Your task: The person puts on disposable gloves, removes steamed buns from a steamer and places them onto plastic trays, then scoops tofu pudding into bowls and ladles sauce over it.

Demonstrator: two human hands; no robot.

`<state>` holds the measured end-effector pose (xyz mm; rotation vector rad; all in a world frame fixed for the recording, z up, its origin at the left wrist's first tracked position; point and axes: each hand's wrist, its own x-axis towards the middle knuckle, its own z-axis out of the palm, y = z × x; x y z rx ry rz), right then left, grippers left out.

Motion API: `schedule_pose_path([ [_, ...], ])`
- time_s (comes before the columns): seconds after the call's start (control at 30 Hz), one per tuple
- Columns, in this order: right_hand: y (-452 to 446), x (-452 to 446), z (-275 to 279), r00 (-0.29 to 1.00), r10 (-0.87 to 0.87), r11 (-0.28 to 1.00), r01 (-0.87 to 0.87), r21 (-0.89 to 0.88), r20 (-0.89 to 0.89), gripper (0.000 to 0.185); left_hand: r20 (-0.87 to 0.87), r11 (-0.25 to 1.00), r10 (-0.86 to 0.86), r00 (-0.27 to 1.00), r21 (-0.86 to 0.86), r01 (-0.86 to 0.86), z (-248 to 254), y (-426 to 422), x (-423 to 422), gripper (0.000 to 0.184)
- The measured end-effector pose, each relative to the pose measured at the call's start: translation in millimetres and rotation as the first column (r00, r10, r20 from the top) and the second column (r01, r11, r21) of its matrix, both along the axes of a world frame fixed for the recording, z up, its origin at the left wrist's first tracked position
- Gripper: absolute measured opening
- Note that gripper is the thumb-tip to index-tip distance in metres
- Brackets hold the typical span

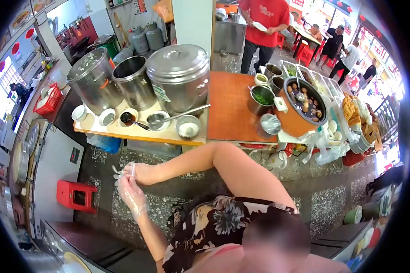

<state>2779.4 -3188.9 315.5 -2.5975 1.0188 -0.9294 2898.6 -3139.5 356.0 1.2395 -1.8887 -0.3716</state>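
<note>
My left hand [132,195] wears a clear plastic glove that reaches its wrist. Its fingers are closed at the fingers of my right hand [145,174], where the two hands touch. Clear film of a second plastic glove [117,171] lies around the right fingers, and its pale, loose tips stick out past them. The back of the right hand and its wrist are bare. Film and the left hand cover the right fingers, so how far they are bent is unclear. Both hands are held over the floor, in front of the counter.
The counter [168,133] bears big steel pots [177,77], small bowls [107,117] and a ladle [182,113]. Farther right are a pot of dark broth with eggs [305,102] and fried dough sticks [351,109]. A red stool [75,195] stands at left. Beyond the counter, a person in red [266,22] holds a plate.
</note>
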Motion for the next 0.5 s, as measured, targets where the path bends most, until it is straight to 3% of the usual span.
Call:
schedule_pose_path([
  [0.03, -26.2, 15.0, 6.0, 0.998, -0.038, 0.999, 0.04, -0.026, 0.053, 0.021, 0.101, 0.993, 0.014, 0.995, -0.119, -0.002, 12.5, -27.7, 7.2, 0.014],
  [0.07, -51.2, 24.1, 10.8, 0.998, -0.044, 0.999, 0.045, -0.022, 0.046, 0.021, 0.095, 0.993, 0.008, 0.995, -0.115, 0.003, 25.2, -54.4, 10.4, 0.014],
  [0.1, -69.6, 32.3, 33.1, 0.946, 0.022, 0.999, -0.009, -0.042, 0.324, 0.017, -0.005, 0.988, -0.016, 1.0, -0.153, 0.015, 35.9, -77.6, 14.7, 0.012],
  [0.13, -89.9, 41.4, 46.9, 0.806, 0.1, 0.995, -0.078, -0.062, 0.584, 0.015, -0.096, 0.984, -0.012, 0.995, -0.179, -0.006, 43.5, -98.0, 21.6, 0.011],
  [0.17, -120.4, 44.9, 41.0, 0.74, 0.031, 0.983, -0.145, 0.115, 0.672, 0.016, -0.184, 0.976, -0.011, 0.983, -0.217, -0.03, 49.0, -117.1, 25.0, 0.007],
  [0.2, -139.5, 38.0, 72.6, 0.894, -0.305, 0.847, 0.097, 0.523, 0.328, 0.016, -0.262, 0.965, 0.007, 0.965, -0.25, -0.075, 50.3, -137.3, 27.5, 0.006],
  [0.23, -190.6, 61.5, 41.7, 0.418, -0.532, 0.645, -0.363, 0.672, 0.736, 0.017, -0.252, 0.96, 0.026, 0.967, -0.263, -0.094, 22.2, -175.0, 42.5, 0.015],
  [0.3, -261.9, 67.6, 26.2, -0.003, -0.541, 0.515, -0.792, 0.328, 0.841, 0.036, -0.256, 0.996, 0.046, 0.966, -0.059, -0.063, -13.2, -243.0, 63.6, 0.027],
  [0.33, -300.2, 77.2, 2.8, 0.017, -0.649, 0.522, -0.717, 0.462, 0.761, 0.052, -0.254, 0.998, 0.049, 0.966, 0.038, -0.04, -30.9, -281.9, 71.4, 0.03],
  [0.4, -371.6, 102.5, -40.4, 0.031, -0.592, 0.55, -0.715, 0.432, 0.806, 0.062, -0.251, 0.992, 0.119, 0.961, 0.066, -0.106, -76.7, -368.7, 89.5, 0.034],
  [0.43, -311.9, 69.4, 50.3, 0.003, -0.514, 0.578, -0.737, 0.349, 0.858, 0.062, -0.259, 0.994, 0.092, 0.962, -0.036, -0.105, 9.5, -316.6, 51.9, 0.031],
  [0.5, -388.2, 103.7, 10.7, -0.042, -0.526, 0.577, -0.751, 0.321, 0.849, 0.06, -0.176, 0.993, 0.01, 0.984, -0.117, -0.031, -18.3, -403.6, 82.9, 0.02],
])
